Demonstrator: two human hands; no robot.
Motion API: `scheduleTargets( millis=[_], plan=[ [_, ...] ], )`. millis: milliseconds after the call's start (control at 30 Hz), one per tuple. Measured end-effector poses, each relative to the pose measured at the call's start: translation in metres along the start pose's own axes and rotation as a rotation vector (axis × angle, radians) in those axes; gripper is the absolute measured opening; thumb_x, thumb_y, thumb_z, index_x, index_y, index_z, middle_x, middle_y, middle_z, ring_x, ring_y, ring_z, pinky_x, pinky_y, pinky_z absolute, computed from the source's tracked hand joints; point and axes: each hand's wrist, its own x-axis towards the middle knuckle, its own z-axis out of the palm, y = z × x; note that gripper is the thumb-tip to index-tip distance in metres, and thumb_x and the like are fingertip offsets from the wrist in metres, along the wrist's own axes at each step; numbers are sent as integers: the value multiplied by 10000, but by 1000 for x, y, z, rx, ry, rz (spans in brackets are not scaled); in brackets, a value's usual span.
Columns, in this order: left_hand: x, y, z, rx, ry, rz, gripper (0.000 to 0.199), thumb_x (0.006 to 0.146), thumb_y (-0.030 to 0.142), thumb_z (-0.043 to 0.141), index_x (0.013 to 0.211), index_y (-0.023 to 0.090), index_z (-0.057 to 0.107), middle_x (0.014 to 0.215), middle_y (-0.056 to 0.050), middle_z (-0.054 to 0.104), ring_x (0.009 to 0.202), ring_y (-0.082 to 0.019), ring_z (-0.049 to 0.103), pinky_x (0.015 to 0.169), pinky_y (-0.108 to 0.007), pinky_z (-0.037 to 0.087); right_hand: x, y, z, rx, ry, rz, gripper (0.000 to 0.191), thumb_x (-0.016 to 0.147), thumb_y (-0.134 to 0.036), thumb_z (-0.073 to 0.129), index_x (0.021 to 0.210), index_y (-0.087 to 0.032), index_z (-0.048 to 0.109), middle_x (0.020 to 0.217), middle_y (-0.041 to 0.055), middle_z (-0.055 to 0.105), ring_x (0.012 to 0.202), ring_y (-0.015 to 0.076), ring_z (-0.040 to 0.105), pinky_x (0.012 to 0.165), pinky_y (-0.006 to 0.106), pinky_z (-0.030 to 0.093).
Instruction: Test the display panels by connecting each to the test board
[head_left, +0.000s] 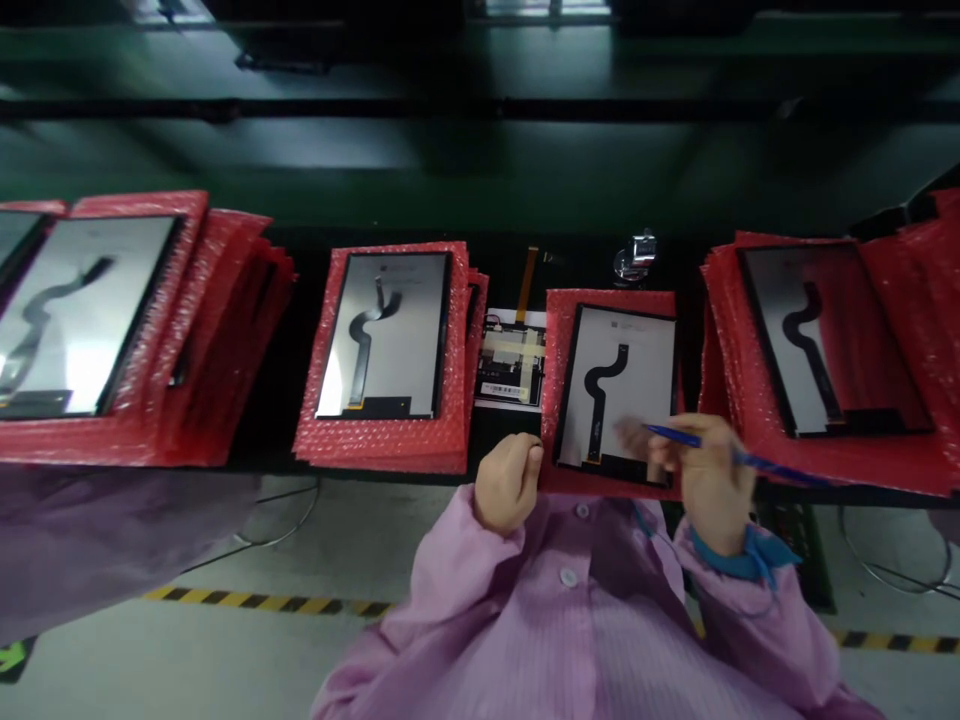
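My right hand (712, 480) is closed on a blue pen (677, 436), its fingers low over the right part of a display panel (636, 370). The fingertips are blurred; whether they touch the panel I cannot tell. A dark, curved ribbon cable (598, 400) lies on the panel's pale back. Under the panel is a red bubble-wrap bag (559, 310). My left hand (510, 483) is curled into a fist at the bench edge, beside the bag's lower left corner, with nothing showing in it.
Stacks of red bubble-wrap bags topped with panels stand at the left (202, 330), centre left (386, 440) and right (832, 460). Between two stacks lies an opened device (512, 360) with an orange flex cable (528, 285). A shiny metal piece (636, 257) sits behind. Another person's sleeve (112, 540) is at left.
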Motion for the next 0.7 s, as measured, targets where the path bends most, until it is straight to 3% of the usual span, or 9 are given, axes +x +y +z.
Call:
scheduleTargets(
  millis=[67, 167, 400, 700],
  plan=[
    [1, -5, 13, 104, 40, 105, 303, 1029, 223, 315, 857, 167, 558, 705, -30, 598, 646, -155, 546, 618, -269, 413, -5, 13, 13, -44, -49, -24, 245, 931, -425, 572, 870, -199, 643, 714, 12, 660, 575, 131, 622, 508, 237, 488],
    [2, -4, 23, 213, 51, 143, 270, 1017, 197, 348, 854, 168, 561, 701, -33, 599, 636, -172, 522, 601, -293, 389, -12, 27, 25, -153, -37, -103, 154, 881, -333, 648, 805, -204, 611, 713, -7, 635, 598, 120, 624, 527, 223, 479],
    [3, -2, 23, 360, 70, 186, 264, 1010, 180, 346, 849, 170, 555, 677, -32, 591, 620, -183, 509, 599, -313, 396, -10, 23, 28, -408, -85, -332, 363, 893, -275, 609, 578, -207, 441, 503, -59, 495, 437, 71, 466, 465, 205, 371],
    [3, -1, 24, 387, 81, 184, 262, 1010, 187, 349, 842, 179, 550, 664, -30, 591, 609, -182, 516, 587, -311, 394, -10, 27, 31, -436, -129, -341, 373, 870, -294, 654, 576, -198, 444, 495, -66, 449, 435, 67, 407, 458, 219, 315]
  ],
)
